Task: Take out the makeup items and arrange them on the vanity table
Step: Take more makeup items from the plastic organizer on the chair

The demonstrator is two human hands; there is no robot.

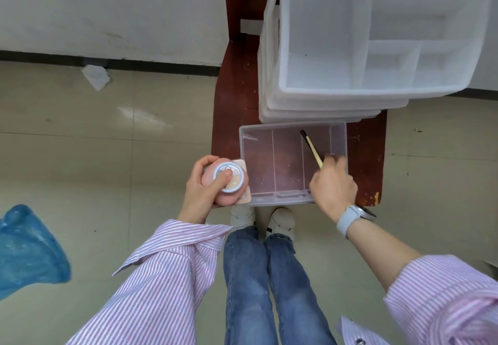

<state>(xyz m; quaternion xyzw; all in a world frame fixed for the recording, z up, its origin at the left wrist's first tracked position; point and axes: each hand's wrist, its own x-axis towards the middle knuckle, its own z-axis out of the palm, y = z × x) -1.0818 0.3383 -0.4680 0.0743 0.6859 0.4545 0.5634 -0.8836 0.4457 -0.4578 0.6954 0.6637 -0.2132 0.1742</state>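
Nearly emptied, the clear divided box [283, 161] on the dark red wooden table [231, 96] serves as the landmark for everything else. Far to its left, over the tiled floor [107, 142], hangs a blue plastic bag [29, 247], and a crumpled scrap of paper [96, 76] lies by the wall. Just left of the box, touching its near corner, the left hand [204, 185] has its fingers curled round a bundle of makeup items: a pink rounded piece [213, 180], a round compact [229, 176] with a pale blue rim pinned under the thumb, and a flat peach palette [244, 180] beneath. Inside the box, toward its right end, the right hand [332, 183] pinches a slim makeup brush [311, 146], its dark tip pointing to the far wall; nothing else seems left in the compartments. Behind the box stands a white drawer organiser [350, 61] with bare compartments. By my reading the taking-out is almost done, while arranging has not begun; the vanity itself I cannot identify, and the full left hand may make placing awkward.
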